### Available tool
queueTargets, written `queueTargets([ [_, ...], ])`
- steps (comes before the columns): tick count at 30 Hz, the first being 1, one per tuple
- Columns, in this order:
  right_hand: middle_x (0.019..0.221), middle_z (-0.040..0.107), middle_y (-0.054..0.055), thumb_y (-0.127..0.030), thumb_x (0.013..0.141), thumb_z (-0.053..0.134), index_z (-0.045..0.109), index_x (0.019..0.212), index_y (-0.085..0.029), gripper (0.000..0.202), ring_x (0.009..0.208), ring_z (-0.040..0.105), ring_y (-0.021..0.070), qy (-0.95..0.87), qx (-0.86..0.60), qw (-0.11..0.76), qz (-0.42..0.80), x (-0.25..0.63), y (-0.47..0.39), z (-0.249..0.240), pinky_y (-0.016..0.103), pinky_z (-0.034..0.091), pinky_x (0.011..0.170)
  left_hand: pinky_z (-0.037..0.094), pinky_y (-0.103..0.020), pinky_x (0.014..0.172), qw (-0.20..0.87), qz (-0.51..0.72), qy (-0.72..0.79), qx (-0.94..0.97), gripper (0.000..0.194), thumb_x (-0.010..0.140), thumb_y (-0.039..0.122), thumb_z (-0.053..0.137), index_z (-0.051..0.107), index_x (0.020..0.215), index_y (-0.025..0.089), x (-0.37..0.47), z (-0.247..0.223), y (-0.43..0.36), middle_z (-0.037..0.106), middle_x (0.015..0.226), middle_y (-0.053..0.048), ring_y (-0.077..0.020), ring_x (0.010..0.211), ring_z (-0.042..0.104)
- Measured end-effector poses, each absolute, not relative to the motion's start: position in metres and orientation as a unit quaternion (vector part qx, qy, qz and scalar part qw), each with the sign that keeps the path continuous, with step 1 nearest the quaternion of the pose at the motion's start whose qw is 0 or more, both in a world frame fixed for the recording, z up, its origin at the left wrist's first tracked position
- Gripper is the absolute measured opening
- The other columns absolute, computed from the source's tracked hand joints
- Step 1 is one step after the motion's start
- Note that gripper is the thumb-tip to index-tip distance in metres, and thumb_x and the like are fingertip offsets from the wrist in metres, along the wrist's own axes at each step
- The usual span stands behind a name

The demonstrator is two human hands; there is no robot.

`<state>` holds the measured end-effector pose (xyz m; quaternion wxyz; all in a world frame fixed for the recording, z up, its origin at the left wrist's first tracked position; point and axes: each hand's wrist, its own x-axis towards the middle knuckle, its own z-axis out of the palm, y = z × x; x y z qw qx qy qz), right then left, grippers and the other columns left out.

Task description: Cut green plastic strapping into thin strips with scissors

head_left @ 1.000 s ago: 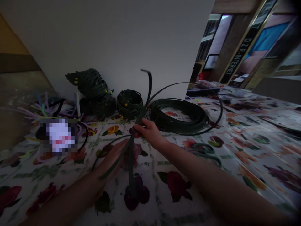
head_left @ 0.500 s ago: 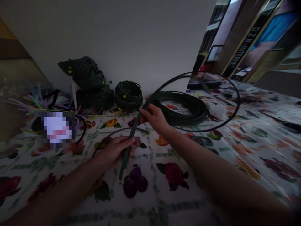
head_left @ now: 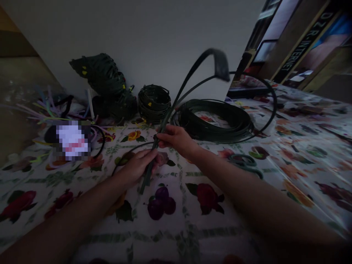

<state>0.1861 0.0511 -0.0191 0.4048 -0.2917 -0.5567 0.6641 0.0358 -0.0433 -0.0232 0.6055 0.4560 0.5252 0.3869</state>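
Both my hands grip a long dark green flat strip (head_left: 189,77) over a table covered by a fruit-print cloth (head_left: 170,234). My left hand (head_left: 137,167) pinches its lower part near the cloth. Just above, my right hand (head_left: 176,139) holds the same strip. From there the strip rises and bends over at a blurred tip, while another length loops right toward a large coil of the same strip (head_left: 217,121) lying behind my right hand.
Against the white wall stand a small woven dark basket (head_left: 154,102) and a taller woven piece (head_left: 106,86). Coloured strips (head_left: 46,110) lie at the left. Green-handled scissors (head_left: 244,163) rest right of my right arm. Shop fronts show at far right.
My right hand has slid back along the strip toward my left hand, and the strip's free end has swung upward and arched over. The left hand keeps its grip.
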Motion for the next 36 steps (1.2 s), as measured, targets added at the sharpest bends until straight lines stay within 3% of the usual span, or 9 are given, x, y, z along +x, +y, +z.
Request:
queueTargets([
  [10,0.067,0.065,-0.002,-0.015,0.073,0.078,0.061,0.074,-0.015,0.017,0.057,0.064,0.0094,-0.502,-0.309,0.445,0.674,0.187,0.056,-0.012,0.021,0.058,0.06,0.036,-0.019,0.043,0.618,0.385,0.505,0.464,0.036,0.088,0.052,0.057,0.06,0.073,0.019,0.035,-0.025,-0.043,0.053,0.051,0.002,-0.0083,0.043,0.045],
  [19,0.065,0.059,-0.005,-0.027,0.071,0.082,0.049,0.067,-0.019,0.034,0.056,0.06,0.0094,-0.543,-0.294,0.459,0.639,0.188,0.06,-0.018,0.025,0.058,0.061,0.04,-0.022,0.045,0.574,0.358,0.523,0.519,0.035,0.087,0.052,0.056,0.06,0.071,0.02,0.035,-0.025,-0.044,0.052,0.054,0.001,-0.0114,0.048,0.048],
  [25,0.063,0.054,-0.006,-0.033,0.074,0.079,0.048,0.068,-0.02,0.034,0.056,0.06,0.0099,-0.588,-0.261,0.483,0.594,0.191,0.067,-0.023,0.024,0.055,0.058,0.046,-0.024,0.05,0.541,0.332,0.52,0.571,0.026,0.087,0.046,0.06,0.063,0.089,0.02,0.032,-0.028,-0.043,0.058,0.064,0.001,-0.0129,0.053,0.055],
  [30,0.064,0.054,-0.005,-0.034,0.078,0.076,0.048,0.07,-0.02,0.032,0.057,0.06,0.0107,-0.604,-0.261,0.507,0.557,0.199,0.074,-0.023,0.023,0.052,0.056,0.041,-0.022,0.042,0.517,0.313,0.534,0.592,0.031,0.088,0.047,0.057,0.062,0.101,0.02,0.032,-0.025,-0.043,0.061,0.064,0.001,-0.0131,0.05,0.055],
  [36,0.064,0.057,-0.004,-0.035,0.079,0.076,0.048,0.07,-0.02,0.033,0.053,0.057,0.009,-0.61,-0.255,0.515,0.546,0.2,0.077,-0.024,0.023,0.052,0.054,0.033,-0.021,0.037,0.515,0.291,0.549,0.591,0.028,0.089,0.046,0.054,0.064,0.088,0.019,0.033,-0.021,-0.044,0.059,0.056,0.001,-0.012,0.045,0.051],
])
